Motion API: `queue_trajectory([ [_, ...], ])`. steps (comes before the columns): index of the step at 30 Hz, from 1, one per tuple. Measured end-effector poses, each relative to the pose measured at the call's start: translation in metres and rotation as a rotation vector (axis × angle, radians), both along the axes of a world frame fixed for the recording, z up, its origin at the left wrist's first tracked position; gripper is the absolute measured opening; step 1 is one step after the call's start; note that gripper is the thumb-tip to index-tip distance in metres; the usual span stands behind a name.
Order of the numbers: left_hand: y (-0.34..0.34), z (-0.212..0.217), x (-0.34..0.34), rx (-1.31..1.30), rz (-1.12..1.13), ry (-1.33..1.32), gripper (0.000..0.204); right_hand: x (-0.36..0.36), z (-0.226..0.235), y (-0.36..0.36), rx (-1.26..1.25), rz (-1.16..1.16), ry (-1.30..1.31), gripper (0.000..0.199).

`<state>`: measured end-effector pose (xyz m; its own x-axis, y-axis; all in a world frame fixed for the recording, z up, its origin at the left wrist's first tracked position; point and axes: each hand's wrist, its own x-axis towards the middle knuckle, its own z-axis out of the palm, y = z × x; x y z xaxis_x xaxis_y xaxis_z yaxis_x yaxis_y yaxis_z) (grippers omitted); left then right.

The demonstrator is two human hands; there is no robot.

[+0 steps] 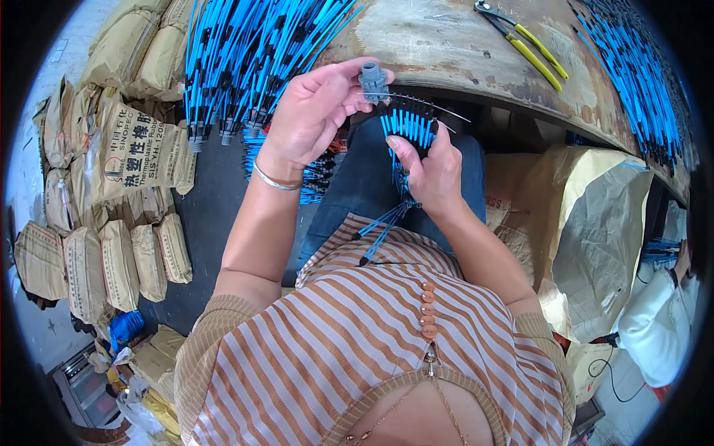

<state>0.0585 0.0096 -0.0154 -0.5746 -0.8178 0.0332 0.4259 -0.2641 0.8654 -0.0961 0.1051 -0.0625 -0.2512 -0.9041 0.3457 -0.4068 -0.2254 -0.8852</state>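
Between the thumb and fingers of my left hand (pixel 316 111) is a grey plastic fitting (pixel 374 80) with a round threaded neck pointing up. My right hand (pixel 435 171) is closed around a row of short blue tubes (pixel 405 125) with black tips, just below and right of the fitting. A thin dark toothed strip (pixel 431 102) slants across the tops of these tubes, with its bare end sticking out to the right. Tails of the same blue tubes (pixel 381 241) with black ends hang below my right hand over my lap.
A large bundle of blue tubes (pixel 253 52) lies at the wooden table's (pixel 416 44) left end, another pile (pixel 632 82) at its right. Yellow-handled pliers (pixel 524 48) rest on top. Brown sacks (pixel 134 149) are stacked left; an open paper sack (pixel 595 223) stands right, near another person's white sleeve (pixel 654 327).
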Motion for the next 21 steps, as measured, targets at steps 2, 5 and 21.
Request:
queue_trajectory([
  [2, 0.008, 0.001, -0.002, -0.112, 0.092, -0.086, 0.038, 0.001, 0.003, -0.001, 0.046, -0.022, -0.013, 0.028],
  [5, 0.018, 0.003, -0.005, -0.254, 0.17, -0.224, 0.042, 0.001, 0.003, -0.003, 0.071, -0.001, -0.053, 0.027],
  [21, 0.017, 0.006, -0.008, -0.305, 0.273, -0.339, 0.045, 0.004, 0.0, -0.007, 0.04, 0.019, -0.022, 0.031],
])
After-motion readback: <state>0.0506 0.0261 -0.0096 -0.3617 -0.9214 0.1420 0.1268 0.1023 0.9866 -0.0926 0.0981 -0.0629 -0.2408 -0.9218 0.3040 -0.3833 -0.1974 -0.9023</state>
